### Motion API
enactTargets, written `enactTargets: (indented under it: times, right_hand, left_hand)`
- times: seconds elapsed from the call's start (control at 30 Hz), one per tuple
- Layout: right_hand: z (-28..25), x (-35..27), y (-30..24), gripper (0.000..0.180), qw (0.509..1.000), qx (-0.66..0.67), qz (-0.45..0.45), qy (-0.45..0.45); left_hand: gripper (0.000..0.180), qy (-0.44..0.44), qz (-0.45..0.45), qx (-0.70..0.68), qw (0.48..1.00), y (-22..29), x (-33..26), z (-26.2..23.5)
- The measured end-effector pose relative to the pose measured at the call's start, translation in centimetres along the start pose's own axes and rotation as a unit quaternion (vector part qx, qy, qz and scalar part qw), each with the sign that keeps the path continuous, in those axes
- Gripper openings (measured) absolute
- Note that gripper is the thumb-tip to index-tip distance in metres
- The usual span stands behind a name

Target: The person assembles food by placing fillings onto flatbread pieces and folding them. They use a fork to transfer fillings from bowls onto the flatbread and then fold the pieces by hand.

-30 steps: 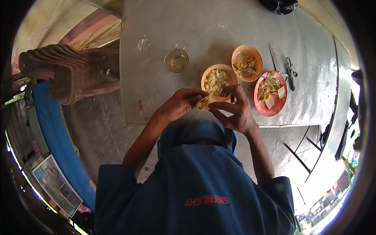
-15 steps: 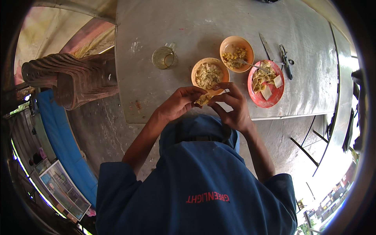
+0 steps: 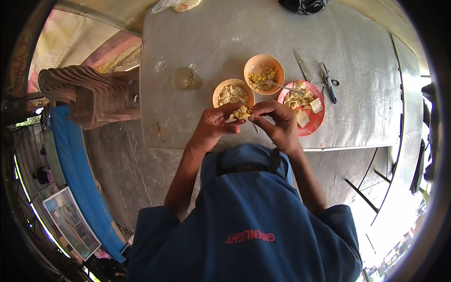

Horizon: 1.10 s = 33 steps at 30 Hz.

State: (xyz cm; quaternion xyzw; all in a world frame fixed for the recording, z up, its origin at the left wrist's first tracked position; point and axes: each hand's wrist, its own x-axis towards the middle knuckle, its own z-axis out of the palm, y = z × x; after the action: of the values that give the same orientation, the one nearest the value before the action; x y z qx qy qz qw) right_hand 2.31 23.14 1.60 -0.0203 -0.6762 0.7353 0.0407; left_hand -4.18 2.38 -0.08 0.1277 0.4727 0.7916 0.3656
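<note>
A small pale dough wrapper with yellow filling, a dumpling [image 3: 242, 113], is held between both hands, just in front of the near bowl. The fingertips of my left hand [image 3: 210, 129] pinch its left side. From the right, my right hand [image 3: 282, 126] grips the other side with thumb and fingers. Beyond them stands an orange bowl [image 3: 215, 98] of pale, mashed-looking filling. A second orange bowl [image 3: 264, 59] holds yellow, chopped food, and a fork [image 3: 284, 87] slants from it over a red plate [image 3: 314, 124]. Several folded dumplings [image 3: 300, 97] and white square wrappers [image 3: 317, 105] lie on that plate.
A glass mug [image 3: 185, 79] stands left of the bowls on the metal table [image 3: 206, 37]. Right of them lie a knife [image 3: 303, 65] and a black-handled tool [image 3: 330, 85]. Stacked brown chairs [image 3: 101, 101] stand left. Bags lie along the far edge.
The view has shifted, so the table things appear farther left and lower. Both hands have drawn slightly away from the near bowl, and the yellow filling in the dumpling shows more plainly.
</note>
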Motion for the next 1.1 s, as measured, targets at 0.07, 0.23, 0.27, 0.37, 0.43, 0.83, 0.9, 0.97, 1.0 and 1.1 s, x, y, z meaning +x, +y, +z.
enactTargets:
  times: [0.07,0.23,0.27,0.37,0.43,0.83,0.9,0.97,1.0,1.1]
  right_hand:
    - [-1.0,-0.2,-0.8,0.020,0.997,0.076,0.022,0.009]
    - [-4.0,-0.3,-2.3,0.025,0.996,0.088,-0.020,-0.025]
    - [-4.5,-0.4,-2.6,0.025,0.995,0.093,-0.027,-0.031]
    - [-6.2,-0.7,-3.0,0.026,0.992,0.102,-0.047,-0.055]
    - [-7.2,-1.1,-3.2,0.026,0.990,0.105,-0.055,-0.072]
    - [-9.8,-2.3,-3.0,0.031,0.995,0.034,-0.069,-0.063]
    - [-10.2,-2.5,-2.7,0.031,0.996,0.027,-0.064,-0.060]
    - [-10.4,-2.6,-2.3,0.032,0.997,0.000,-0.063,-0.048]
    - [-10.3,-2.6,-2.0,0.033,0.997,-0.016,-0.065,-0.044]
    - [-10.1,-2.9,-1.0,0.034,0.997,-0.045,-0.046,-0.030]
  left_hand:
    - [0.042,0.036,0.018,0.007,0.999,-0.1,0.5,1.8]
    - [0.034,0.046,0.064,0.038,0.996,-0.1,1.7,5.4]
    - [0.035,0.037,0.069,0.043,0.996,-0.2,1.9,5.9]
    - [0.034,0.025,0.079,0.050,0.995,-0.9,2.6,7.1]
    - [0.034,0.020,0.082,0.061,0.995,-1.5,2.7,7.7]
    - [0.032,0.011,0.056,0.084,0.995,-2.6,4.8,10.0]
    - [0.031,0.044,0.041,0.060,0.996,-2.7,4.9,10.2]
    - [0.028,0.056,0.051,0.084,0.994,-3.0,4.9,10.0]
    - [0.027,0.064,0.057,0.091,0.992,-3.2,4.8,9.8]
    - [0.019,0.077,0.087,0.138,0.984,-4.2,4.4,9.2]
